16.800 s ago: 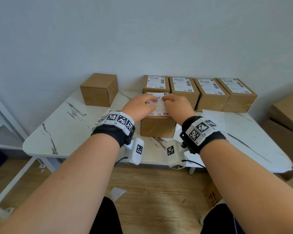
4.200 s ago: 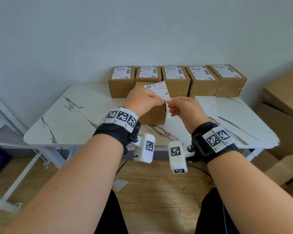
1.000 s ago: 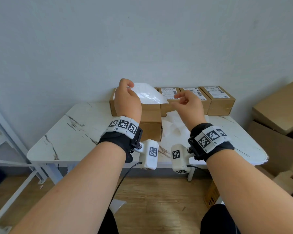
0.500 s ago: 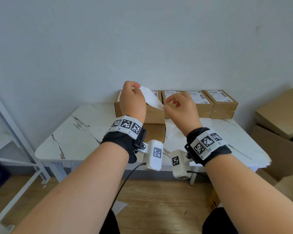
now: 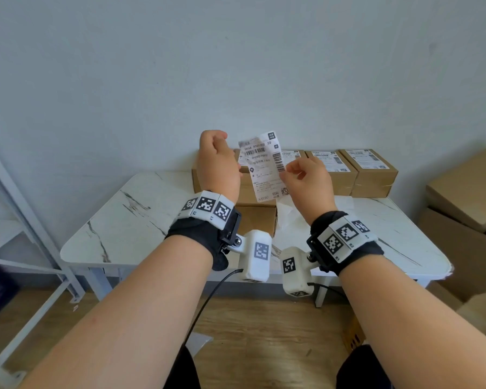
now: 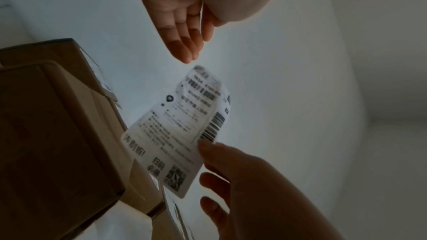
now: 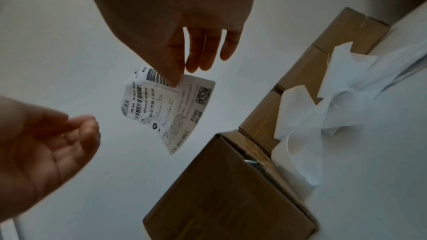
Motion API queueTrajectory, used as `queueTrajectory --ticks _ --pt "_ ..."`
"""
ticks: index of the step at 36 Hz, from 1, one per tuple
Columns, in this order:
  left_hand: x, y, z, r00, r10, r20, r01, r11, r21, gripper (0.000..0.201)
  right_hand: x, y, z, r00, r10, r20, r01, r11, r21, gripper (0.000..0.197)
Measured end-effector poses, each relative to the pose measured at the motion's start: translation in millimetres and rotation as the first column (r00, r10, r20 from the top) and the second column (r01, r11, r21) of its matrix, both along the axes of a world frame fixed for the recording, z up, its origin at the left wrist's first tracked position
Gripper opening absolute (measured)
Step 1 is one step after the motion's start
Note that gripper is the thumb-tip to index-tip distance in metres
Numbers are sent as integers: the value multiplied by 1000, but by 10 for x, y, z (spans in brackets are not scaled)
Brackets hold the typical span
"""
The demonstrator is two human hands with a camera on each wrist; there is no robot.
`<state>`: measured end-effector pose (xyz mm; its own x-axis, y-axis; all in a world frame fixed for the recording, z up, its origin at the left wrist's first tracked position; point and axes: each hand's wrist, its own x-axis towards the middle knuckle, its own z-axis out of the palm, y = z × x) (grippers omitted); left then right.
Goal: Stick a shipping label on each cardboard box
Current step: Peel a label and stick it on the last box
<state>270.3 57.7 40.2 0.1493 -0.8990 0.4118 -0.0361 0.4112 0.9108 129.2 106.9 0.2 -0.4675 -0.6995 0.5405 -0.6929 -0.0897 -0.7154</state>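
Hanging in mid-air above the marble-patterned table [image 5: 141, 220], a printed shipping label [image 5: 264, 167] is pinched at its right edge, beside the barcode, between thumb and forefinger of the right hand [image 5: 306, 181]. The left hand [image 5: 218, 167] is held just beside the label's curled upper left corner with fingers loosely bent; in the wrist views no contact with the paper is seen, though the upper edge is blurred there. An unlabelled cardboard box [image 5: 257, 217] is set directly below the label, its plain brown top taped along the seam. Behind it, a row of labelled boxes [image 5: 348, 169] is lined up against the pale wall. Crumpled white backing sheets [image 7: 323, 112] are heaped against the near box's right side. Open tabletop is left toward the rounded left corner, and larger cartons [image 5: 466, 192] are stacked beyond the right edge.
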Motion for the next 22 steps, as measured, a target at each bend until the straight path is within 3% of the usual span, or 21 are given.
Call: queueTrajectory --ticks 5,10,13,17,20,22 --pt "58 -74 -110 987 -31 159 24 999 44 15 21 56 85 970 107 217 -103 994 -28 17" --pt "37 -17 -209 934 -215 286 189 975 117 32 40 49 145 907 160 390 -151 987 -55 20" --pt "42 -15 -227 911 -278 303 239 958 161 31 51 35 155 879 191 437 -186 981 -53 18" --pt "53 -62 -211 891 -259 373 227 965 128 34 58 3 138 845 226 484 -224 972 -62 21" --pt "54 -120 -204 885 -271 378 226 961 161 37 104 -48 121 853 200 482 -206 978 -42 3" --pt "62 -157 -209 887 -271 374 220 960 172 37 116 -96 98 853 171 493 -175 984 -39 22"
